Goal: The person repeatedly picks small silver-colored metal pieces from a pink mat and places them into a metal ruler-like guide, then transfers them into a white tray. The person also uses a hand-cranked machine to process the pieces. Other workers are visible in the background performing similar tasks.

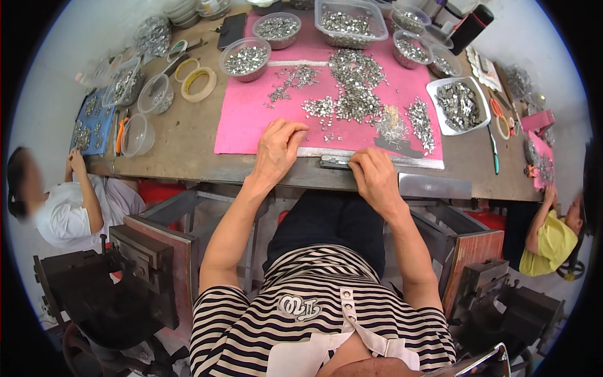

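Observation:
My left hand (276,147) is over the near edge of the pink mat (242,125), thumb and index finger pinched together. Anything between those fingertips is too small to make out. At the table's front edge, my right hand (377,176) has its fingers closed on the right end of a short, dark metal bar (335,163). Just beyond both hands, small shiny metal pieces (358,103) lie heaped on the mat. To their right are a patch of thin, pin-like pieces (392,129) and a narrow pile of silvery parts (421,125).
Plastic tubs of metal parts (245,61) line the back, and a white tray (461,129) stands at right. Tape rolls (200,85) and an empty clear tub (138,135) lie left. Co-workers sit at left (81,201) and right (553,242). Heavy vises (141,264) flank me.

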Available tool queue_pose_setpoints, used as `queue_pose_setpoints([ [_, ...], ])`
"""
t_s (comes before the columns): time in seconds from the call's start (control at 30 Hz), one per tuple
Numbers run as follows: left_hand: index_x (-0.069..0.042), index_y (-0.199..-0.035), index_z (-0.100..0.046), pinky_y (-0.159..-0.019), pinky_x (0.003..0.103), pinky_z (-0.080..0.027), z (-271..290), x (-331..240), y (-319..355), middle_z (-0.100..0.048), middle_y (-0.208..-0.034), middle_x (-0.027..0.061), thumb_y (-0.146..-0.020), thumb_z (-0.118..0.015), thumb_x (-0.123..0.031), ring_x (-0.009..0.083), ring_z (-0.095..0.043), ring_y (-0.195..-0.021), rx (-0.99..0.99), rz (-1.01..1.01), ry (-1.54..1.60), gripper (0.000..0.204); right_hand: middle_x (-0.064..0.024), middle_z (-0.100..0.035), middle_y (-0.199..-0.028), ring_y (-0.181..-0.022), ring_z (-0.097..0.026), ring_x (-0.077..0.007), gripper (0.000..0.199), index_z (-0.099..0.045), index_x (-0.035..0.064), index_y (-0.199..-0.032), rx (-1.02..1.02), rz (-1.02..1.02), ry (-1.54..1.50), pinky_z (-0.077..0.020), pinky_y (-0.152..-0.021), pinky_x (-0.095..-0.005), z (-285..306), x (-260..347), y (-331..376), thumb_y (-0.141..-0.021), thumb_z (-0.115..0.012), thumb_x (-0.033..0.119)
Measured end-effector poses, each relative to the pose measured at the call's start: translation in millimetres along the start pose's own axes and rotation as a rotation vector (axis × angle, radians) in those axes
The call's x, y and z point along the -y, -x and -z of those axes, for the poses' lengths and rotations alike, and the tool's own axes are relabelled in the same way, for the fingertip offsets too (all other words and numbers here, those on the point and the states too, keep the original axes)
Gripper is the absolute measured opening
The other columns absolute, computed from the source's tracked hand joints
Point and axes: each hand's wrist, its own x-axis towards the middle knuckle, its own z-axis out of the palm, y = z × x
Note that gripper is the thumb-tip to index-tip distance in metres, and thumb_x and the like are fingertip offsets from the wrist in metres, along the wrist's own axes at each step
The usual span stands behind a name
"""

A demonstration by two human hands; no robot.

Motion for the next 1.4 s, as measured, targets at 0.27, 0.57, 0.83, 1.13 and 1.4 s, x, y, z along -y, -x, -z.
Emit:
queue_pose_setpoints([
  [0.27, -0.011, -0.097, -0.077, -0.084, 0.038, -0.042, -4.7, -0.1, 3.8, -0.066, -0.087, 0.0039, -0.089, -0.077, -0.017, 0.0234, -0.060, -0.086, 0.013, -0.096, -0.276, 0.010, -0.0107, -0.065, -0.092, -0.087, -0.062, -0.0296, 0.006, -0.071, 0.0036, -0.091, 0.156, -0.004, -0.002, -0.0462, -0.082, -0.0420, 9.1, -15.0, -26.8, -0.087, -0.074, 0.007],
  [0.57, -0.011, -0.093, -0.074, -0.087, 0.041, -0.039, 3.4, -2.1, -2.7, -0.062, -0.087, 0.0023, -0.088, -0.076, -0.018, 0.0242, -0.058, -0.087, 0.168, -0.039, -0.200, 0.009, -0.0112, -0.065, -0.093, -0.093, -0.060, -0.0314, 0.007, -0.070, 0.0039, -0.091, 0.160, 0.009, 0.111, -0.0445, -0.085, -0.0438, -28.8, -30.0, -50.5, -0.088, -0.073, 0.010],
  [0.83, -0.009, -0.094, -0.074, -0.088, 0.041, -0.039, -1.3, 6.2, -6.5, -0.066, -0.088, 0.0021, -0.091, -0.073, -0.015, 0.0235, -0.059, -0.089, 0.086, -0.136, -0.262, 0.006, -0.0124, -0.068, -0.093, -0.085, -0.064, -0.0313, 0.006, -0.066, 0.0014, -0.096, 0.155, -0.254, -0.235, -0.0485, -0.077, -0.0401, 18.9, -14.6, -22.8, -0.091, -0.068, 0.002],
  [1.13, -0.009, -0.092, -0.074, -0.089, 0.041, -0.039, 4.6, 4.4, -10.1, -0.065, -0.087, 0.0031, -0.090, -0.075, -0.017, 0.0236, -0.060, -0.088, 0.137, -0.125, -0.237, 0.008, -0.0117, -0.068, -0.095, -0.090, -0.064, -0.0312, 0.010, -0.064, 0.0002, -0.096, 0.048, -0.167, -0.212, -0.0485, -0.082, -0.0397, 7.6, -7.9, 0.9, -0.089, -0.070, -0.003],
  [1.4, -0.010, -0.093, -0.070, -0.092, 0.044, -0.039, -9.4, 14.3, -16.0, -0.064, -0.086, 0.0051, -0.091, -0.072, -0.014, 0.0259, -0.061, -0.089, 0.061, -0.235, -0.333, 0.005, -0.0090, -0.069, -0.095, -0.091, -0.064, -0.0290, 0.010, -0.067, 0.0028, -0.095, 0.040, -0.052, -0.129, -0.0457, -0.087, -0.0393, 12.7, -5.4, 2.3, -0.087, -0.073, 0.000],
])
